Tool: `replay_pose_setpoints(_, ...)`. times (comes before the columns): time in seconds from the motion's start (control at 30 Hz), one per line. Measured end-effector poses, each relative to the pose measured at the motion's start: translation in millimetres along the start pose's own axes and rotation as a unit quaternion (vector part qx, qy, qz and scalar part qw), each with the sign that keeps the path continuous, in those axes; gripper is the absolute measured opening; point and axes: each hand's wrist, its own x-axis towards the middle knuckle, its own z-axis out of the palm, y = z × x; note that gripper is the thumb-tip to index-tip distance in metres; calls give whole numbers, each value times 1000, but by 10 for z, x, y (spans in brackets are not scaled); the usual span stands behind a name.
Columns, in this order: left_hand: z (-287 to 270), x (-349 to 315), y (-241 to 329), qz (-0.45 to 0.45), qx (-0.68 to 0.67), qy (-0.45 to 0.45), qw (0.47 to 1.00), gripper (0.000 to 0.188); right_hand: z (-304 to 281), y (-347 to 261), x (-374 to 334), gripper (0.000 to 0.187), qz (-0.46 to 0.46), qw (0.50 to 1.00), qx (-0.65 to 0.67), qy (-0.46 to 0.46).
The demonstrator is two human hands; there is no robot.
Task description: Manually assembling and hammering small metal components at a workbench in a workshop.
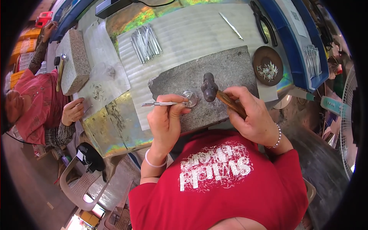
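My left hand (pixel 165 119) pinches a slim silver metal piece (pixel 161 104) that points out to the left. Its inner end reaches a small, shiny round disc (pixel 192 100) on the dark stone slab (pixel 230 65); the exact contact point is too small to make out. In my right hand (pixel 251 117) is a hammer (pixel 209 88), gripped by its wooden handle. The dark metal head hovers over or rests on the slab, just right of the disc; I cannot tell which.
Silver metal pieces (pixel 146 43) lie bundled on white foam sheeting. Farther right are a single piece (pixel 231 26), black pliers (pixel 264 23), a brown bowl (pixel 258 57) of tiny pins and a blue bin (pixel 299 71). A co-worker (pixel 42 96) sits left beside a stone block (pixel 74 61).
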Motion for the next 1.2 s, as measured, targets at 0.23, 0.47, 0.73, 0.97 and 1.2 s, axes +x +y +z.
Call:
replay_pose_setpoints(0.23,21,-11,17,173,191,-11,966,10,8,-65,13,32,13,990,139,-27)
replay_pose_setpoints(0.47,-49,-21,85,217,251,-68,941,32,44,-457,404,26,-227,969,52,-83)
replay_pose_setpoints(0.73,-78,16,33,244,263,-81,930,23,105,-591,435,24,-279,953,-60,-102)
replay_pose_setpoints(0.97,-128,68,77,244,232,-66,939,26,-202,-674,40,43,-116,992,-5,-41)
replay_pose_setpoints(1.2,-100,89,16,245,212,-53,944,24,-320,-855,-50,33,-149,979,-112,-78)
